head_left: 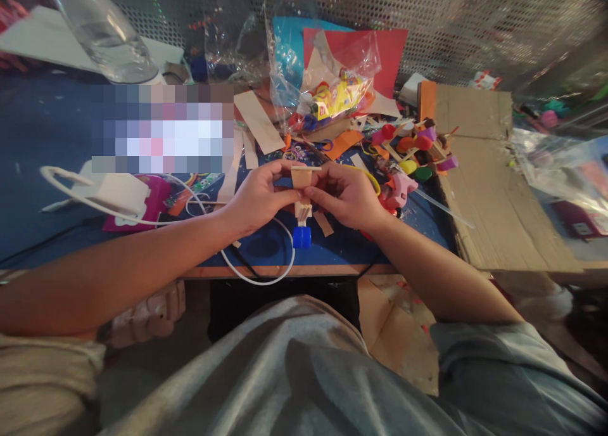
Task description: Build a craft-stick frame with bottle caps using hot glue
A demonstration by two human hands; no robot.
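Note:
Over the near part of the blue table, both hands hold a small craft model [302, 181] of tan card and pale sticks. My left hand [260, 194] pinches its left side, thumb on the front of the card. From the right, my right hand [346, 192] grips it with thumb and fingers. A flat piece lies across the model's top, and a blue cap [301, 237] hangs at its lower end. The fingertips behind the card are partly hidden. Beneath the right hand lies a small card scrap [323, 224].
A white cable [266, 282] loops over the table's front edge. Left are a white adapter [121, 192] on a pink box and a bottle [111, 43]. Right are a pink glue gun [401, 189], sticks with coloured caps [418, 144] and cardboard [489, 189]. Plastic bags stand behind.

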